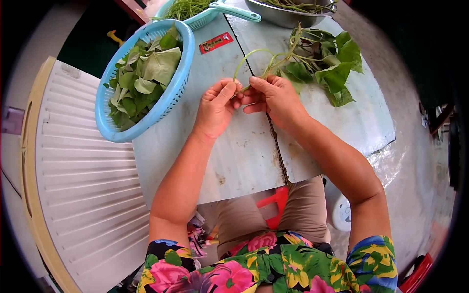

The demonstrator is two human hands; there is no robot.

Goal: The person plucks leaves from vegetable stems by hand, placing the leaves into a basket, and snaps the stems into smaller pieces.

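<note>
Near the middle of the table, my left hand (215,107) pinches a thin green leaf stem (248,53) between thumb and fingers. The stem arches up and to the right. My right hand (281,100) almost touches the left one, its thumb and fingers closed on the same greens at the stem. Beyond the right hand spreads a bunch of leafy vine greens (337,73), with broad green leaves and long stalks. Left of my hands stands a blue plastic basket (100,110) heaped with picked leaves (141,78). The fingers partly hide the pinched stem ends.
At the back are a turquoise colander (207,18) of thin green stems and a metal bowl (288,19) of stalks. A red packet (215,43) lies on the pale table (234,161), which has a dark seam. A ribbed white panel (88,166) borders the left side.
</note>
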